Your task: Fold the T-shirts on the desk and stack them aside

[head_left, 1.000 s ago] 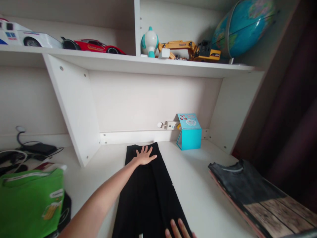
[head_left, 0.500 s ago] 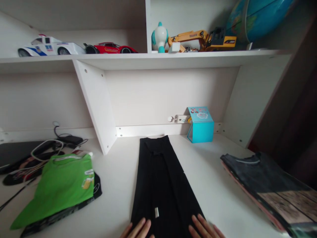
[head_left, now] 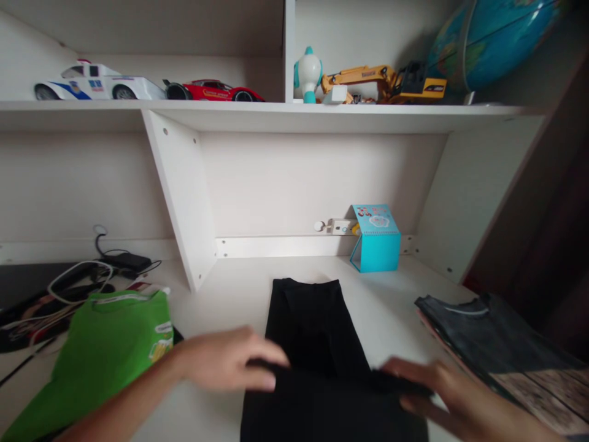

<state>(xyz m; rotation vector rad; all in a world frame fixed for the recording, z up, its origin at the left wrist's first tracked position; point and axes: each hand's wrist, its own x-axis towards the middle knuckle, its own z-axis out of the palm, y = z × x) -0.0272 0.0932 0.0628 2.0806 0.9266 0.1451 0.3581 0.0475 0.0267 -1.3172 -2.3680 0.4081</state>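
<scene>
A long black garment [head_left: 317,319] lies lengthwise on the white desk, its sides folded inward. Its near part is lifted and bent over toward the far end. My left hand [head_left: 230,359] pinches the left corner of the raised edge between thumb and fingers. On the right, my right hand [head_left: 427,387], somewhat blurred, grips the other corner of that edge. The garment's far end lies flat on the desk, and the fold hides its middle.
A green T-shirt [head_left: 110,344] lies left beside tangled cables [head_left: 83,282]. Folded grey clothes [head_left: 483,331] are stacked on the right. A turquoise desk calendar [head_left: 380,252] stands near the back wall. The overhead shelf [head_left: 221,109] carries toy vehicles and a globe [head_left: 497,43].
Both hands were flat on the garment's near part; now they grip its near edge and have lifted it up and away from me. The garment's far end has shifted slightly nearer.
</scene>
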